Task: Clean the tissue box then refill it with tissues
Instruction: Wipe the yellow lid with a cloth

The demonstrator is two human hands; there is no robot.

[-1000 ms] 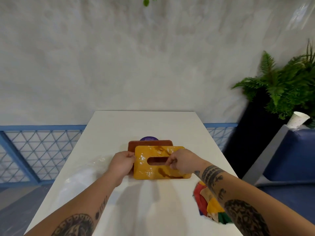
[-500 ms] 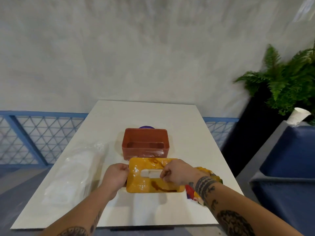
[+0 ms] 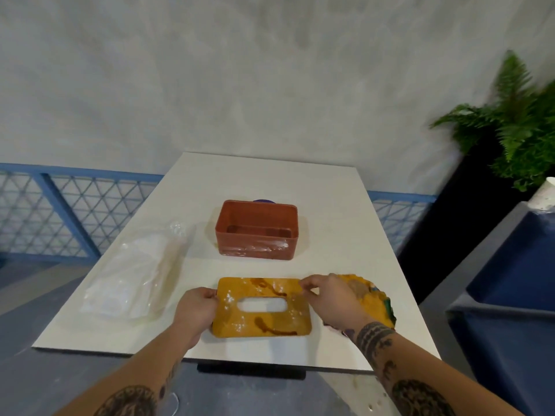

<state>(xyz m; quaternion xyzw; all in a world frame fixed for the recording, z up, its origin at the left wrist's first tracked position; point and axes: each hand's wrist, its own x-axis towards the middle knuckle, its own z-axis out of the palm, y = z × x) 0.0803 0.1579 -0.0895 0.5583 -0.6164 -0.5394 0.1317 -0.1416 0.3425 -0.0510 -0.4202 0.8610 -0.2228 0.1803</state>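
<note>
- Head view: a flat, rounded-corner rectangular lid of glossy yellow-orange plastic [image 3: 234,321], cut through with an oval slot, is sitting low over the near part of the smooth white rectangular table [image 3: 270,181]. Dark brown streaks and white powdery specks are marking its top.
- The open, rust-red rectangular plastic box base [image 3: 255,249] is standing upright farther back, apart from the lid, with whitish smears showing along its front wall.
- A crinkled clear plastic packet of white tissues [image 3: 135,283] is lying to the left of both.
- A rumpled multicoloured cloth [image 3: 380,304] is lying at the right, partly under the right wrist.
- The left hand [image 3: 195,307] is gripping the lid's left edge, fingers curled round it.
- The right hand [image 3: 333,298] is pinching the lid's far right corner between thumb and fingers, its wrist arching over the cloth.
</note>
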